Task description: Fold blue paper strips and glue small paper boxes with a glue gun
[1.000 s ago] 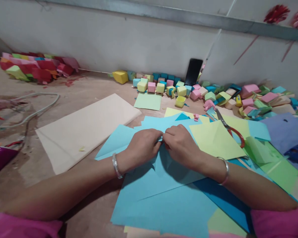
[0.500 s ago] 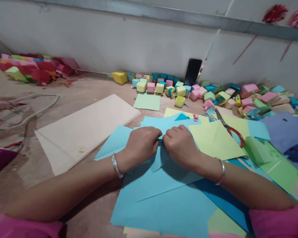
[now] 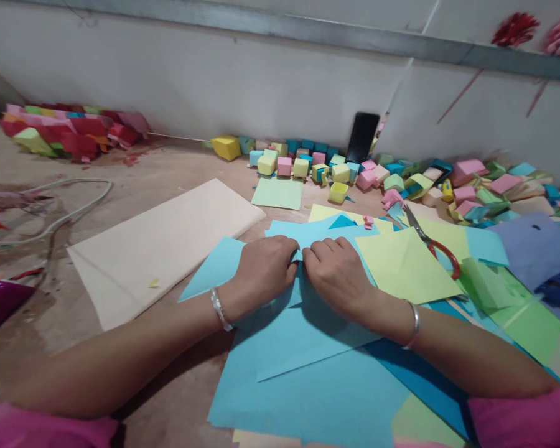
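Observation:
My left hand [image 3: 267, 269] and my right hand [image 3: 336, 278] meet over a stack of light blue paper sheets [image 3: 303, 395]. Between their closed fingertips a small light blue piece of paper [image 3: 299, 256] shows, folded or bent upward. Most of that piece is hidden by the fingers, so its full shape is unclear. A yellow-green sheet [image 3: 404, 264] lies just right of my right hand, and scissors [image 3: 441, 252] with red handles rest on its far corner. Left of my hands lies a large cream sheet [image 3: 163, 249].
Small paper boxes [image 3: 301, 167] in several colours line the wall, with a bigger heap [image 3: 490, 186] at the right and a reddish pile [image 3: 77, 130] far left. A black phone [image 3: 363, 137] leans on the wall. A white cable [image 3: 88, 199] curves at the left.
My hands have shifted slightly, and a bit more of the light blue piece now shows between the fingertips. The sheets, scissors and boxes lie as before.

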`<action>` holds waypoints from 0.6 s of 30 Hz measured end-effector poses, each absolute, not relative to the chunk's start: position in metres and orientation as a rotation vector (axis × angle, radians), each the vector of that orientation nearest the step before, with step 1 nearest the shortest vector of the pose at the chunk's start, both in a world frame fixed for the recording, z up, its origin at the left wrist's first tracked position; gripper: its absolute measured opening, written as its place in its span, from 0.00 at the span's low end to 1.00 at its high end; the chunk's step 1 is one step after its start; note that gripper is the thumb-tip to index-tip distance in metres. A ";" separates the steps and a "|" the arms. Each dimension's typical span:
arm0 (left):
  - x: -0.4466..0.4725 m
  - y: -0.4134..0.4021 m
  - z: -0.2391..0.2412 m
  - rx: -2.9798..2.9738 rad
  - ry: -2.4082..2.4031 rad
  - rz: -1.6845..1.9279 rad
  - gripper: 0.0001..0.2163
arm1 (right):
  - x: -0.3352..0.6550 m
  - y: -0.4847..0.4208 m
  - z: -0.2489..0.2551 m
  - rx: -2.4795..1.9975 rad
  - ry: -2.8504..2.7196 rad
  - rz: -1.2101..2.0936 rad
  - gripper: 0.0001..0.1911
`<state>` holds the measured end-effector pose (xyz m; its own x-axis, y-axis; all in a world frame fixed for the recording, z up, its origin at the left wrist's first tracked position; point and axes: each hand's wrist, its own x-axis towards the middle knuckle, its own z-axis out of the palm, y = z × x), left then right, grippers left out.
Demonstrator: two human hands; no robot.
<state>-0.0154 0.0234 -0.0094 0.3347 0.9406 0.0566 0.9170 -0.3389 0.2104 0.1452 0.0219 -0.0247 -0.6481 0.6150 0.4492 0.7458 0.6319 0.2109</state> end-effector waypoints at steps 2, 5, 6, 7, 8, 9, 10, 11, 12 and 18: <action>-0.015 0.022 -0.008 2.345 1.631 0.364 0.12 | 0.146 0.024 -0.026 -1.085 -2.507 -0.522 0.10; -0.016 0.024 -0.004 1.878 1.297 0.574 0.14 | 0.151 0.030 -0.026 -1.078 -2.461 -0.407 0.13; -0.017 0.026 -0.002 1.642 1.155 0.609 0.13 | 0.153 0.033 -0.025 -1.080 -2.447 -0.330 0.14; -0.017 0.028 -0.001 1.390 1.019 0.614 0.12 | 0.155 0.036 -0.024 -1.083 -2.434 -0.233 0.15; -0.017 0.029 -0.001 1.146 0.899 0.599 0.13 | 0.156 0.038 -0.023 -1.084 -2.416 -0.125 0.17; -0.017 0.031 -0.001 0.929 0.801 0.579 0.17 | 0.157 0.039 -0.021 -1.083 -2.394 -0.013 0.17; -0.016 0.032 -0.003 0.750 0.728 0.561 0.22 | 0.158 0.040 -0.020 -1.079 -2.369 0.093 0.18; -0.015 0.032 -0.005 0.611 0.678 0.542 0.24 | 0.158 0.041 -0.019 -1.077 -2.341 0.186 0.17; -0.014 0.033 -0.008 0.510 0.643 0.529 0.26 | 0.158 0.040 -0.018 -1.077 -2.319 0.265 0.16; -0.008 0.030 -0.022 0.292 0.653 0.597 0.21 | 0.157 0.037 -0.017 -1.121 -2.318 0.360 0.08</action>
